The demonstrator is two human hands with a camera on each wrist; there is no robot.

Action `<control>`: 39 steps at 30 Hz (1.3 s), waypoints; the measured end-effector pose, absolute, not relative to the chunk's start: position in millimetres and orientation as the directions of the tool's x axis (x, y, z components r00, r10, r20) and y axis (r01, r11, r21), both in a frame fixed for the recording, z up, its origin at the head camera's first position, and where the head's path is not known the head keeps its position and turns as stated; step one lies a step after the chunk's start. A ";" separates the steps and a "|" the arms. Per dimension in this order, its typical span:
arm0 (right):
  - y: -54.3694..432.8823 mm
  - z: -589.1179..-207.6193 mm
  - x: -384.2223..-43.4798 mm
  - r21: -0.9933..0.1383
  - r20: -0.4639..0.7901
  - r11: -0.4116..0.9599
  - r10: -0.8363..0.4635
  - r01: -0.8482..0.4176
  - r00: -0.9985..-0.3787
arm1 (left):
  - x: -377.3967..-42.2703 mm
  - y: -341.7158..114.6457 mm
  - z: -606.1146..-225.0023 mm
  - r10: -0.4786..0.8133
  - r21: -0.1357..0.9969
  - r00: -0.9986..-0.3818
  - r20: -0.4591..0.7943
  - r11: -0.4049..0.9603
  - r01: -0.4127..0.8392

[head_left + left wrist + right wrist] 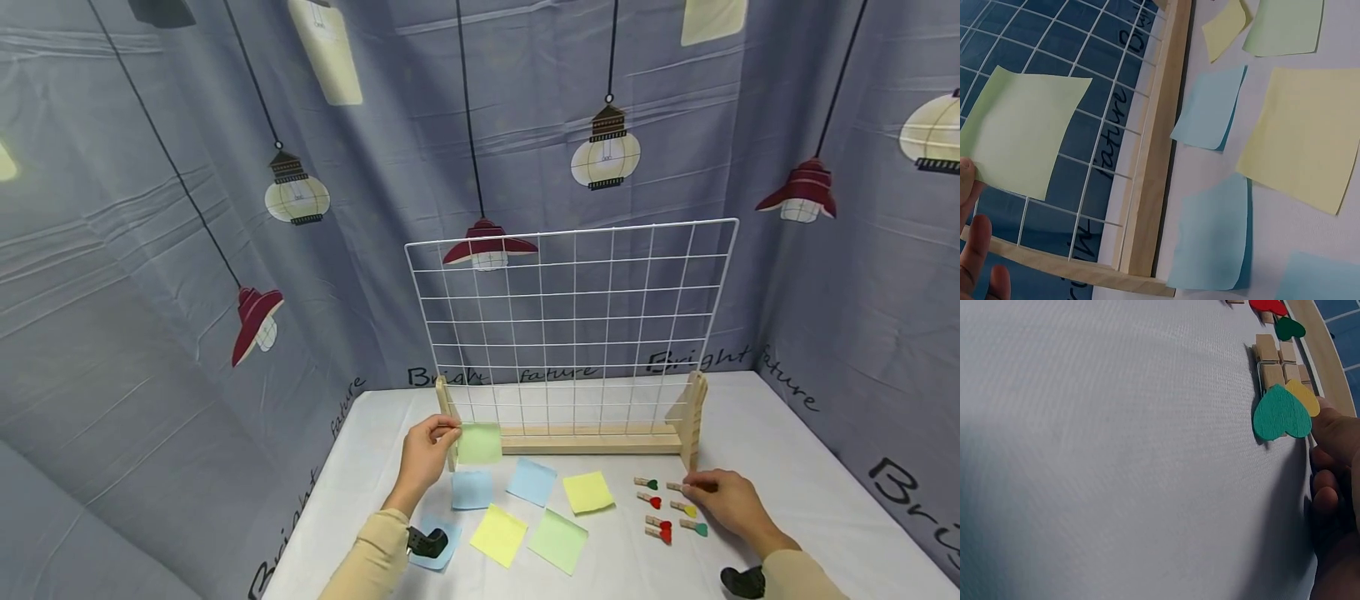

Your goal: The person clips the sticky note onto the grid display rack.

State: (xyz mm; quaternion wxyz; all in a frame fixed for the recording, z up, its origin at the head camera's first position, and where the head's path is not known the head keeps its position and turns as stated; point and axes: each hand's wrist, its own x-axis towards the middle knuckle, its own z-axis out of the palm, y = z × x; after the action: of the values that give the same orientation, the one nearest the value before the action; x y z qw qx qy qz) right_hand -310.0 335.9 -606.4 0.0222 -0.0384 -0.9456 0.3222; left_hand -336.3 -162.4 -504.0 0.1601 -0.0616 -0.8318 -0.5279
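My left hand (424, 457) pinches a light green sticky note (480, 443) by its edge, in front of the lower left of a white wire grid (573, 321). In the left wrist view the note (1022, 131) hangs before the wires, its corners slightly curled. On the right side of the table my right hand (726, 500) has its fingertips on a small wooden clothespin (673, 487); the fingers cover that pin's far end. Beside it lie several heart-topped clothespins, among them a yellow one (684, 508), a teal one (1282, 412) and a red one (651, 500).
Blue sticky notes (472, 490), yellow notes (498, 535) and another green note (558, 542) lie on the white table (615, 567). The grid stands in a wooden base (592, 443). Grey-blue curtains (360, 200) printed with lamps surround the table.
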 end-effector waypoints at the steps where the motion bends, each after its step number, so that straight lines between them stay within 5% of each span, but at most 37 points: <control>1: 335.7 -606.1 -309.7 -0.611 0.020 0.789 0.086 0.056 -0.996 | -335.8 -161.4 -504.0 -0.066 0.859 -0.941 0.331 0.433 0.272; 16: 334.6 -599.7 -310.8 -0.677 -0.033 0.723 0.158 0.138 -0.987 | -335.5 -151.3 -508.6 -0.048 0.885 -0.955 0.293 0.392 0.252; 39: 328.0 -561.9 -311.6 -0.718 -0.007 0.692 0.106 0.079 -0.994 | -338.6 -147.3 -506.0 -0.009 0.877 -0.953 0.302 0.394 0.274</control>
State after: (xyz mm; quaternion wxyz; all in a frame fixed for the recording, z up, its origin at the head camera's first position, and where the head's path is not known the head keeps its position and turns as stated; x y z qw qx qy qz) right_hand -311.6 328.0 -561.9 0.0174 -0.0504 -0.9195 0.3894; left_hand -338.6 -147.3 -506.0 0.1302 -0.0803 -0.8246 -0.5446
